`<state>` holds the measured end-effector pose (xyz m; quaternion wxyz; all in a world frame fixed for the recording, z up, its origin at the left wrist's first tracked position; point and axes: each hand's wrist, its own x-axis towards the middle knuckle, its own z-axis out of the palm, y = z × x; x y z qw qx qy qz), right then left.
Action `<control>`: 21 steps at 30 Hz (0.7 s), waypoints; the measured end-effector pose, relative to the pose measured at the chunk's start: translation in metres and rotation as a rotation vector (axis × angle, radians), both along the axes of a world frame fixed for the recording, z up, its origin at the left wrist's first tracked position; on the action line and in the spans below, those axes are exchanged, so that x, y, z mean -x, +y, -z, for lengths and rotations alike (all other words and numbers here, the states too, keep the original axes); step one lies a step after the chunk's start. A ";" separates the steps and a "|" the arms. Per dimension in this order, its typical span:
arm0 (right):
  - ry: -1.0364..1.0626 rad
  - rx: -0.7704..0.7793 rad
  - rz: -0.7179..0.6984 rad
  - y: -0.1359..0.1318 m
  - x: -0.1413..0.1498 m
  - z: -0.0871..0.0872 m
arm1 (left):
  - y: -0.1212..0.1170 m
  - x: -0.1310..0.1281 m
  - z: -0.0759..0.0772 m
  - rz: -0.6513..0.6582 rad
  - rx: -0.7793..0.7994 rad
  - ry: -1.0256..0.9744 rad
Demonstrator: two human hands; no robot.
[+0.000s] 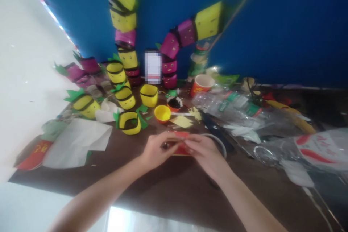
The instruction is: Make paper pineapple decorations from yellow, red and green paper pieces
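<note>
Both bare hands were at the near middle of the brown tabletop (152, 185). The left hand (160, 148) and right hand (205, 152) were narrowed, fingertips nearly meeting, pinching one red piece (182, 149) between them. Fingers covered much of this piece; its full shape could not be established. One pale curved rim (223, 146) was partly hidden behind the right hand.

To the right lay one clear plastic bottle (323, 150), cut off by the frame edge; its white label bore red marks, illegible. To the left, one red packet (35, 154) carried yellow writing, too blurred to read, beside one white sheet (78, 139).

Beyond the hands were one yellow paper square (181, 121), one small yellow bowl (162, 114) and one cup with black contents (174, 104). At least four yellow cups (129, 122) with green leaf cut-outs were counted to the left, plus one yellow tub (149, 96). Right of centre, green-labelled clear bottles (228, 105) overlapped; neither their number nor lettering could be confirmed. One orange-red paper cup (202, 85) showed unreadable yellow print.

Farthest, against the blue wall (277, 32), stood one pixelated screen (153, 67), an arched column (170, 45) of five visible segments, and a taller column (123, 20), its top cut off.
</note>
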<state>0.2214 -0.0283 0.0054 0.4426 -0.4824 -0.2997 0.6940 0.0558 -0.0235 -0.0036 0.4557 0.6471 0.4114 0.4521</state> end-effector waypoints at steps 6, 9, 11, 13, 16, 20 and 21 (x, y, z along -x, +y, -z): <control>-0.047 -0.038 0.040 0.001 0.000 0.000 | 0.002 -0.003 -0.004 0.034 0.104 -0.050; -0.150 -0.091 0.067 0.001 0.000 0.000 | 0.005 -0.004 -0.003 0.037 0.227 -0.094; -0.302 -0.170 0.085 0.001 0.000 -0.003 | 0.007 -0.004 -0.001 0.025 0.260 -0.079; -0.503 -0.294 0.091 0.001 -0.002 -0.008 | 0.011 -0.001 0.000 0.034 0.193 0.016; -0.787 -0.499 -0.045 0.002 -0.006 -0.011 | 0.015 0.004 -0.001 0.131 -0.030 0.250; -0.941 -0.623 -0.388 0.003 -0.012 -0.005 | 0.018 0.007 -0.001 0.209 -0.147 0.425; -0.951 -0.625 -0.429 0.003 -0.013 -0.004 | 0.018 0.007 -0.001 0.209 -0.153 0.444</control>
